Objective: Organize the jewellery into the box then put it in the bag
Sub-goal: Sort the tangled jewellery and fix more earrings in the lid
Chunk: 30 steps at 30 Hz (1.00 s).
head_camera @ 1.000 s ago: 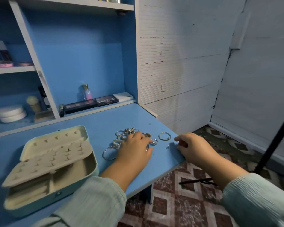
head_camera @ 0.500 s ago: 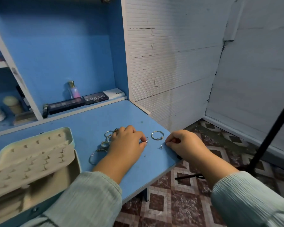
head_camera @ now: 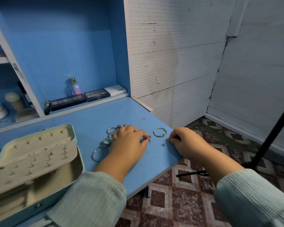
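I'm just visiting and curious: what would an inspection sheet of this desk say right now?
Surface: blue desk top, small specks on it.
Job's things: open pale green jewellery box with cream peg insert at left; loose silver rings and hoops; single silver hoop apart; no bag seen.
Clutter: MATTE palette, small pink bottle, white box on the back ledge.
Hands: left hand pinches a small silver ring; right hand curled at the desk edge, contents hidden.
Cables: nothing seen.
Surroundings: white panelled wall, patterned tile floor, black stand pole.

Head view, seemingly close, forward-downward
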Tool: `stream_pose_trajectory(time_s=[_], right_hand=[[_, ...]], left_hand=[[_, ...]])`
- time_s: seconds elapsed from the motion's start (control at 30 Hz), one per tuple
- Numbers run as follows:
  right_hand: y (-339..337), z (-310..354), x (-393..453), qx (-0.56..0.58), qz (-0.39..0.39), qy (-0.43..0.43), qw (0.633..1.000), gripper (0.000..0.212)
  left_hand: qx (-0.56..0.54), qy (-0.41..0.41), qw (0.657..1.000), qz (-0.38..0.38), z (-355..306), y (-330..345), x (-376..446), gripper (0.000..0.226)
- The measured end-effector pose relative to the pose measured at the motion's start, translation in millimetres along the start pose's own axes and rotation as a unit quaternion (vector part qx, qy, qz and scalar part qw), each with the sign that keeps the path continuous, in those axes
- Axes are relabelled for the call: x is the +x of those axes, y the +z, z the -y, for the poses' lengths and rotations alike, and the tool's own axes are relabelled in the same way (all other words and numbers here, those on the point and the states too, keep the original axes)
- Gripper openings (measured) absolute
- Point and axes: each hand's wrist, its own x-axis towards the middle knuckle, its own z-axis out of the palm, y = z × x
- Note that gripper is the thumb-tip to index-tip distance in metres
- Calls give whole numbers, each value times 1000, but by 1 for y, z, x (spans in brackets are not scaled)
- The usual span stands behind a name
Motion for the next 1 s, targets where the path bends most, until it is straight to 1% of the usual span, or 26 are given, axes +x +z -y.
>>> stream_pose_trajectory(time_s=[0.17,0.27,0.4,0.53,0.63,0.73,0.83,1.0], right_hand=[[1,-1,2,-19,-1,-16,1000,15],[5,-2,5,-19,-9,-22,1000,9],[11,-4,7,-5,-26,-25,999,9],[15,-6,7,7,-37,-29,999,9],[18,-6,8,10,-42,-32,999,9],[19,-5,8,22,-45,-26,998,7],[22,-5,9,31,-51,-19,998,6],[28,-5,10,17,-76,-19,997,4]], left_hand=[[-72,-7,997,-22,5,-5,-3,28],[-85,-23,995,-44,11,-10,-5,28],[-64,-27,996,-53,17,-14,-11,27],[10,-20,997,-70,22,-20,-19,27],[45,-40,996,-69,24,-23,-24,26],[48,-60,996,-50,22,-22,-25,24],[46,-65,995,-52,19,-22,-19,26],[56,-79,994,-40,22,-27,-13,27]])
